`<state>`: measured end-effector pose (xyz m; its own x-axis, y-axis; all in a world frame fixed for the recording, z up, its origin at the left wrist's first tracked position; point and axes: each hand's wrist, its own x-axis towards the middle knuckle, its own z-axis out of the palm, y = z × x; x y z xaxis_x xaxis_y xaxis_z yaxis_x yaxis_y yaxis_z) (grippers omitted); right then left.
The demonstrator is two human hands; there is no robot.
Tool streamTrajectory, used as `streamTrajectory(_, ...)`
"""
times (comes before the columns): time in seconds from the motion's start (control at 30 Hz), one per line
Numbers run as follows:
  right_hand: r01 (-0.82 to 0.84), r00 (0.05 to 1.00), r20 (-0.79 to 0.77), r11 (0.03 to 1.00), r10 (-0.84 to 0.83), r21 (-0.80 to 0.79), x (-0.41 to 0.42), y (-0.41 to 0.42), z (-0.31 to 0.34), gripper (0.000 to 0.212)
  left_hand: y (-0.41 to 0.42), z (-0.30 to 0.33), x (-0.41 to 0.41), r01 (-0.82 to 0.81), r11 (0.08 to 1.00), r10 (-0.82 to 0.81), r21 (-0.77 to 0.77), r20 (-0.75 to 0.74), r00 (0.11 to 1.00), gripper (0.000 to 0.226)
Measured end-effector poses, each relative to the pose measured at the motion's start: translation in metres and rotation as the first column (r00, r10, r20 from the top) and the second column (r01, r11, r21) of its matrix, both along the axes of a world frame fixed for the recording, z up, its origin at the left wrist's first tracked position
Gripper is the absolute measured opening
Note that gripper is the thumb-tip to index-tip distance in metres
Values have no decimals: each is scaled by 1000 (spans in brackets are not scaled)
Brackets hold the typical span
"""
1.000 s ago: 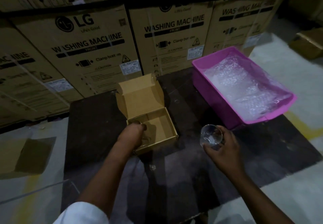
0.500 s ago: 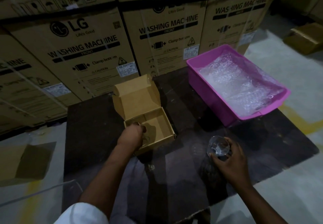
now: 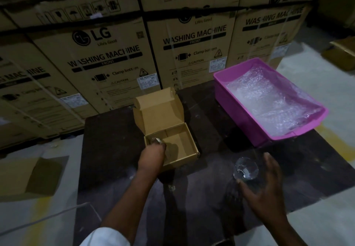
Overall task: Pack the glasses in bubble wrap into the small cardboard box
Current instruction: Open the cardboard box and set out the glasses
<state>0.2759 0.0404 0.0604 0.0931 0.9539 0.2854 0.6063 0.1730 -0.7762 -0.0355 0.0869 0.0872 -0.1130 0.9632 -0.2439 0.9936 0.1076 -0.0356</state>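
Note:
The small cardboard box (image 3: 189, 137) stands open on the dark table (image 3: 113, 149), its lid tipped back. My left hand (image 3: 152, 154) reaches into the box's near-left corner and grips a clear glass (image 3: 156, 140); only the glass's rim shows above my fingers. A second clear glass (image 3: 245, 169) stands on the table to the right of the box. My right hand (image 3: 267, 192) hovers just behind it with fingers spread, the thumb close to its base. Bubble wrap (image 3: 269, 101) fills the pink tub (image 3: 220, 86) at the table's far right.
Stacked washing machine cartons (image 3: 107, 57) wall off the far side of the table. A flattened cardboard piece (image 3: 38, 176) lies on the floor to the left. Another carton (image 3: 343, 53) sits on the floor at the far right.
My right hand carried the second glass down and to the right, set it on the table and spread its fingers off it. My left hand stayed in the box.

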Motion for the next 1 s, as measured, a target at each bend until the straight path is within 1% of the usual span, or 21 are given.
streamTrajectory(0.07, -127, 992, 16, 983, 126, 132, -19, -5, 19, 78, 1, 3, -1, -42, 999, 42, 24, 20, 999, 29)
streamTrajectory(0.1, -199, 980, 36, 965, 196, 168, -30, -4, 26, 70, 2, 5, -3, -80, 996, 78, 48, 52, 996, 28)
streamTrajectory(0.17, -339, 939, 1, 927, 343, 158, -58, 4, 33, 59, 4, 11, -8, -197, 976, 182, 94, 152, 972, 24)
streamTrajectory(0.23, -459, 884, -69, 886, 463, 70, -87, 19, 31, 53, 5, 15, -15, -310, 944, 271, 116, 264, 926, 22)
streamTrajectory(0.33, -587, 809, -74, 805, 583, -86, -130, 49, 22, 59, 4, 21, -25, -448, 885, 353, 123, 448, 821, 19)
streamTrajectory(0.43, -669, 730, -24, 708, 683, -225, -166, 77, 12, 81, -2, 32, -31, -543, 837, 401, 62, 606, 687, 15)
streamTrajectory(0.5, -695, 696, 5, 675, 718, -249, -181, 84, 10, 89, -6, 42, -33, -573, 819, 418, 9, 674, 609, 16)
streamTrajectory(0.57, -704, 686, 29, 674, 727, -225, -188, 80, 13, 90, -14, 49, -33, -595, 804, 422, -29, 733, 534, 16)
streamTrajectory(0.63, -700, 701, 5, 690, 713, -183, -184, 67, 23, 85, -27, 58, -29, -578, 816, 385, -29, 772, 506, 20)
streamTrajectory(0.7, -657, 752, -72, 735, 656, -165, -169, 48, 32, 77, -45, 66, -20, -492, 871, 290, -14, 823, 489, 26)
streamTrajectory(0.73, -621, 784, -117, 767, 610, -165, -158, 37, 35, 74, -56, 70, -11, -411, 911, 219, -14, 862, 457, 33)
streamTrajectory(0.8, -545, 834, -215, 821, 508, -172, -132, 15, 34, 74, -78, 70, 12, -243, 969, 119, -38, 937, 328, 52)
streamTrajectory(0.83, -514, 849, -244, 839, 468, -177, -118, 4, 31, 76, -87, 64, 24, -189, 981, 90, -32, 947, 307, 61)
streamTrajectory(0.87, -493, 860, -254, 850, 443, -185, -104, -5, 26, 77, -94, 54, 37, -156, 988, 48, 4, 944, 325, 67)
streamTrajectory(0.9, -476, 870, -249, 857, 426, -198, -91, -14, 21, 78, -98, 42, 48, -130, 990, -4, 57, 928, 373, 72)
streamTrajectory(0.93, -458, 882, -232, 863, 411, -213, -77, -22, 16, 79, -101, 31, 60, -109, 989, -48, 100, 914, 402, 73)
streamTrajectory(1.0, -427, 902, -175, 873, 394, -236, -54, -31, 3, 78, -102, 16, 80, -80, 985, -106, 154, 896, 431, 68)
